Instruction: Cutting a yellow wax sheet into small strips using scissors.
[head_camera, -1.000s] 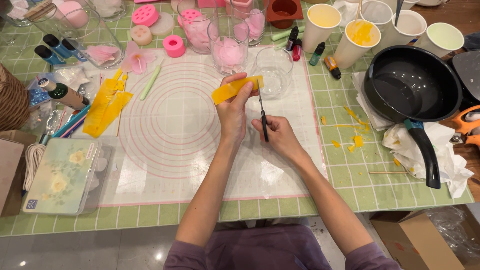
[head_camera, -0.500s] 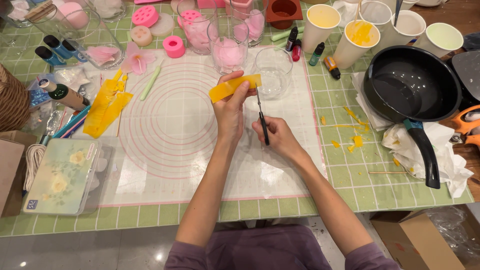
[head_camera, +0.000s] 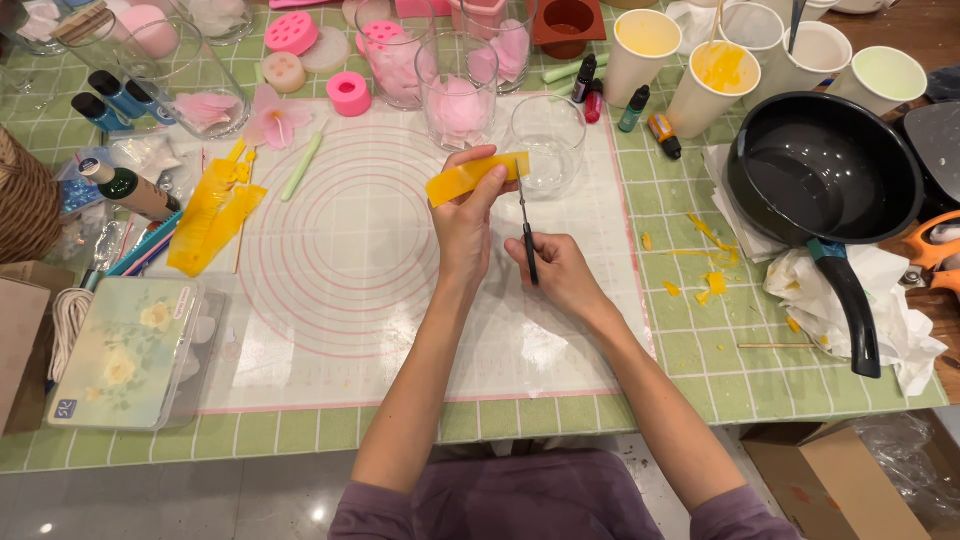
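A single head-worn camera looks steeply down from above the seated person, fairly near, onto the green checked tablecloth (head_camera: 690, 350) and white round-lined silicone mat (head_camera: 340, 270).

Beside the white mat (head_camera: 360, 300), ringed with pink circles, the tablecloth (head_camera: 700, 350) was green with a white grid. Above the mat's middle a strip (head_camera: 478, 176) was translucent yellow; the tool (head_camera: 527, 240) just right of it had a black handle. Right of the mat the pan (head_camera: 820, 170) was black, and left of it a box (head_camera: 125, 350) bore pale yellow roses.
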